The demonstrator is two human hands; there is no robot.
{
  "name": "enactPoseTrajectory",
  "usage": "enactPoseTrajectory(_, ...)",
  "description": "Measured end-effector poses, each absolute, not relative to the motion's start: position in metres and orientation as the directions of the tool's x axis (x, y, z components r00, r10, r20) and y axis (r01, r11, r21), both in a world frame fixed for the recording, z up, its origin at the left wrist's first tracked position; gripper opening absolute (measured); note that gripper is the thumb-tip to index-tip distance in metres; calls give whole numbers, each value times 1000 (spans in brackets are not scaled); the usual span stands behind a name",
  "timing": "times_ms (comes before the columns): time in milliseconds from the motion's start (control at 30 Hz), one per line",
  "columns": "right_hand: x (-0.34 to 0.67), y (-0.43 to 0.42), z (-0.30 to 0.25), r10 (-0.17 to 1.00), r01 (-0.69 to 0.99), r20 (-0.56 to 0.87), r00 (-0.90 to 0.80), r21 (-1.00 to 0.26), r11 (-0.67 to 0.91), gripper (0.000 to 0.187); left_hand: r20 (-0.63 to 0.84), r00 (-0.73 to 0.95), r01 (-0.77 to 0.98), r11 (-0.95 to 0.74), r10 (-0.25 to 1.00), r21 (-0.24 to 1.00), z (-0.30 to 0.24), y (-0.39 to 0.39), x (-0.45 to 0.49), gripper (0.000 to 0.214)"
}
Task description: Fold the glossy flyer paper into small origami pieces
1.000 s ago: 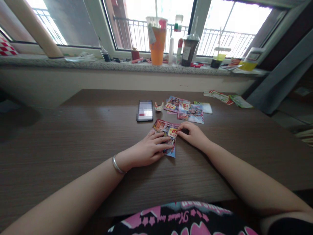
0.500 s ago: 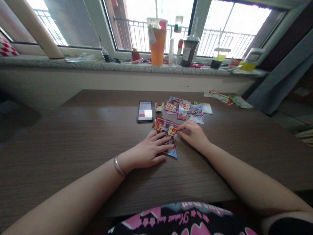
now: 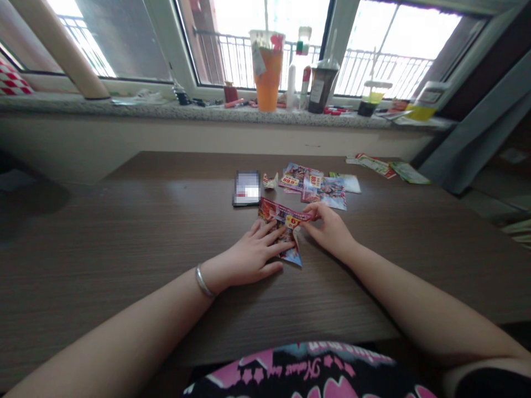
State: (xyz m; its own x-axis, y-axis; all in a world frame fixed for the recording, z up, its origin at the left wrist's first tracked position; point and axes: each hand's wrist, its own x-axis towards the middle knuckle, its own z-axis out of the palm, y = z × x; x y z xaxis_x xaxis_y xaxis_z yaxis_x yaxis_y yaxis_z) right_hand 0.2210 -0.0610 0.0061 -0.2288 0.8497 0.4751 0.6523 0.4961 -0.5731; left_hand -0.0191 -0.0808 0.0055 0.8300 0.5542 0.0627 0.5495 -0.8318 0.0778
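Observation:
A colourful printed leaflet (image 3: 276,210) with a yellow price label lies on the dark wooden table (image 3: 166,221). Across its lower left part my left hand (image 3: 257,251) lies flat, fingers spread, covering some of the print. My right hand (image 3: 329,226) pinches the leaflet's right edge between thumb and fingers and lifts it slightly, so that side curves up. Just behind the leaflet are a dark-framed flat device (image 3: 246,189) with a blurred screen and a crumpled piece of paper (image 3: 270,181).
Several similar leaflets (image 3: 323,193) overlap beyond my right hand. More printed papers (image 3: 375,165) lie at the back right. On the granite windowsill (image 3: 207,112) stand a tall orange drink cup (image 3: 267,77), a dark drink cup (image 3: 321,85), bottles and pens.
The leaflet's right edge is raised a little more, and its upper strip now bends up to the right fingers. My left hand stays almost still.

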Motion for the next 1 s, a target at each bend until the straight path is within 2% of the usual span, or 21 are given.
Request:
enactPoseTrajectory(300, 224, -59, -1, 861, 619, 452, -231, -615, 489, 17, 169, 772, 604, -790, 613, 105, 4, -77, -21, 52)
enactPoseTrajectory(533, 226, -58, -9, 878, 559, 444, -181, -688, 463, 17, 147, 732, 663, -745, 665, 70, 2, -76, -27, 64)
enactPoseTrajectory(733, 224, -53, -16, 934, 320, 341, -105, -878, 356, 26, 187, 665, 706, -691, 723, 157, 4, -75, -23, 57)
enactPoseTrajectory(867, 221, -51, -20, 953, 170, 290, -87, -938, 301, 27, 267, 640, 691, -692, 720, 211, 4, -73, -24, 67)
enactPoseTrajectory(1000, 219, -56, -18, 945, 250, 304, -118, -912, 325, 29, 365, 633, 646, -726, 682, 237, 1, -72, -26, 77)
